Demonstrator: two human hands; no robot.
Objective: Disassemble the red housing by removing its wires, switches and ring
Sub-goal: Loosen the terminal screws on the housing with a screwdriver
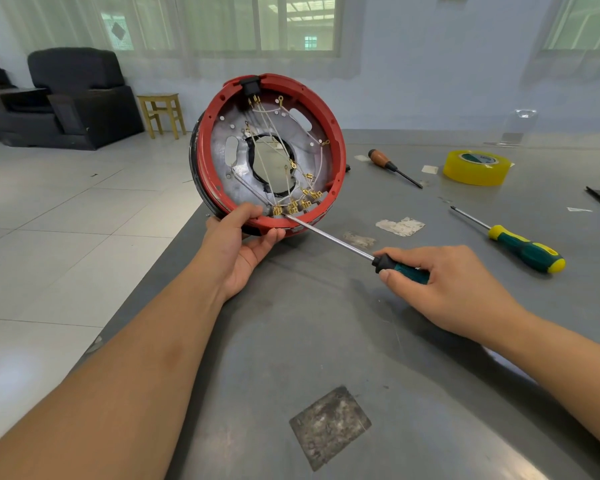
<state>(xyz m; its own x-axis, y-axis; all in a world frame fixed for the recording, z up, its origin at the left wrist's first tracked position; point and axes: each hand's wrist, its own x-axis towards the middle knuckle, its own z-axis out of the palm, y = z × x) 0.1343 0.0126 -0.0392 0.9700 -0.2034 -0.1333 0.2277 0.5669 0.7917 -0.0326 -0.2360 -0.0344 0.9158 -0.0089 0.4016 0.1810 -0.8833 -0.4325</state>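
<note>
The round red housing [336, 133] stands tilted on edge at the grey table's left side, its open side facing me. Inside lie a silver plate with a central hole, white wires [274, 133] and several brass terminals [300, 202] clustered at the bottom rim. A black socket [250, 85] sits at the top rim. My left hand [243, 237] grips the lower rim, thumb inside. My right hand [440, 282] holds a green-and-black screwdriver [329, 235]; its tip touches the terminals at the bottom left.
On the table [326, 341] to the right lie a wooden-handled screwdriver [392, 167], a yellow tape roll [476, 167] and a second green-yellow screwdriver [520, 245]. Old tape patches dot the surface. The table's left edge runs close to the housing. Armchairs and a wooden stool [161, 112] stand beyond.
</note>
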